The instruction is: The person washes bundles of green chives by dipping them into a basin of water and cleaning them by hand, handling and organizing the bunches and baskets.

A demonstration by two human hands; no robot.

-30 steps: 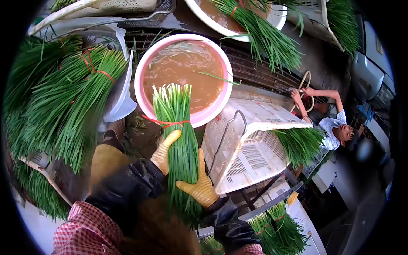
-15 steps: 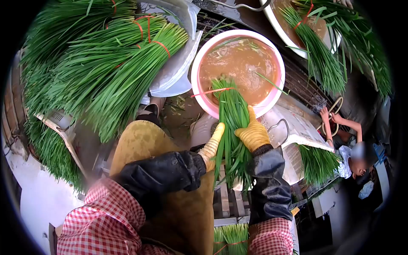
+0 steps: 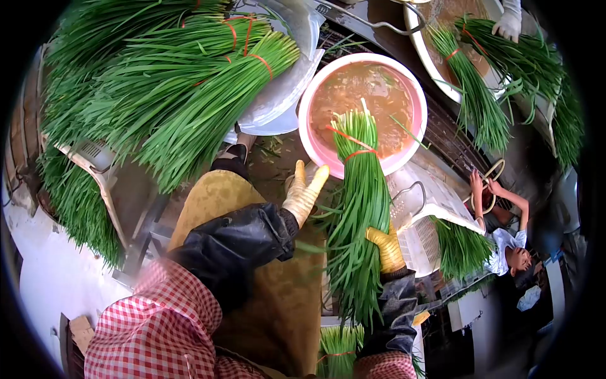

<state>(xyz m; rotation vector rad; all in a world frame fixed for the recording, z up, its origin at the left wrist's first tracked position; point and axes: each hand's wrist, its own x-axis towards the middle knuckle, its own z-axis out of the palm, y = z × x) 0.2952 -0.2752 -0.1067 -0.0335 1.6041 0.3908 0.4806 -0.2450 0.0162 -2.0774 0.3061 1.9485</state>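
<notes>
A bunch of garlic chives (image 3: 358, 208), tied with red bands near its pale cut ends, rests across the near rim of a pink basin (image 3: 421, 114). Murky brown water fills the basin, and the cut ends point over it. My right hand (image 3: 387, 249), in a yellow ribbed glove, grips the bunch at its leafy part from the right; some fingers are hidden behind the leaves. Left of the bunch, my left hand (image 3: 305, 194), gloved alike, is apart from it with fingers spread and nothing held.
Banded chive bunches (image 3: 208, 101) are piled on a metal tub (image 3: 287, 95) at the left. A white crate (image 3: 416, 221) with chives is right of the basin. Another tub (image 3: 435, 69) stands at the upper right, where a co-worker's gloved hand (image 3: 507, 25) touches chives. Another person (image 3: 508, 243) sits at right.
My right hand has drawn the bunch back and down, bringing its cut ends nearer the rim. My left hand has come off the leaves and opened. A co-worker's gloved hand shows more at upper right.
</notes>
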